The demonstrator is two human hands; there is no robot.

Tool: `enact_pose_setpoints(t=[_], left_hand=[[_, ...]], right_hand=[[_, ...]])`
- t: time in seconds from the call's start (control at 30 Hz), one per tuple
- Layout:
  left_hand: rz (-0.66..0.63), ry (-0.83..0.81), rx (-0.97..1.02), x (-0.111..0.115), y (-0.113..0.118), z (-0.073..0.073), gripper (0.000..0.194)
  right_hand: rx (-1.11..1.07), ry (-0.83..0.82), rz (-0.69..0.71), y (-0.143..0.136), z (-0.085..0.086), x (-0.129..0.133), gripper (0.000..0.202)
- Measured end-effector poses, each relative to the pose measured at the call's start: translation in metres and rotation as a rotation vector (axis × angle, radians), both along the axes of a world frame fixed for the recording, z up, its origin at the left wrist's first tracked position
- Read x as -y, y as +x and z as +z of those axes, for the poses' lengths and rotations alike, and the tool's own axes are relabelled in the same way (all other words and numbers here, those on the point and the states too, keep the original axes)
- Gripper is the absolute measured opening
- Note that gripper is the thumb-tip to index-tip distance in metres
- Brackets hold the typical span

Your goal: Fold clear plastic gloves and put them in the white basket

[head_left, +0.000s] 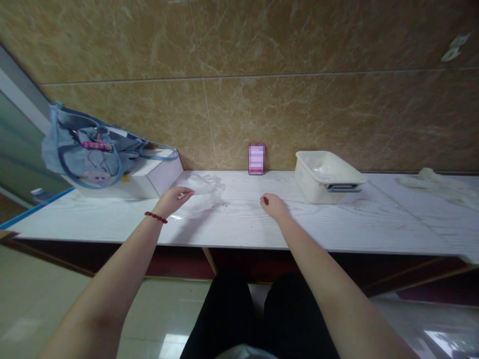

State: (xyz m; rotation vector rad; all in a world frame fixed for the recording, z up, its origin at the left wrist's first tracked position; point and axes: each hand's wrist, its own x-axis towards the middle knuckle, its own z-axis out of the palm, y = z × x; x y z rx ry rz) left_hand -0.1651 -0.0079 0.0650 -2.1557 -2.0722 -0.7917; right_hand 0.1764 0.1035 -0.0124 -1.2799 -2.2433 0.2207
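My left hand (174,200), with a red bracelet at its wrist, is closed in a pinch at the near left edge of a crumpled clear plastic bag (205,192). What its fingertips grip, if anything, is too small to make out. My right hand (274,206) is curled closed above the white wood-grain counter (239,229), left of a cream plastic basin (314,187). Whether something small is inside those fingers cannot be seen. Some clear plastic lies inside the basin. Between and beyond my hands, a phone (256,159) leans upright against the wall.
A blue denim bag (86,149) rests on a white box (149,177) at the left. Pale crumpled gloves or plastic (436,183) lie at the far right. A marble-patterned wall (224,114) rises behind the counter, whose front edge is close to my knees.
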Motion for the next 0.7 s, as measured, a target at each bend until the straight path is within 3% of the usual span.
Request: enact_pose_setpoints(t=[0.33, 0.53, 0.7], left_hand=[[-0.15, 0.03, -0.049, 0.007, 0.03, 0.038, 0.039], [-0.178, -0.008, -0.027, 0.01, 0.041, 0.039, 0.035], [-0.246, -0.046, -0.003, 0.016, 0.052, 0.039, 0.034]], right_hand=[[-0.188, 0.059, 0.049, -0.002, 0.008, 0.005, 0.015], [-0.343, 0.0, 0.257, -0.046, 0.038, 0.028, 0.016], [-0.386, -0.044, 0.427, -0.078, 0.062, 0.056, 0.031]])
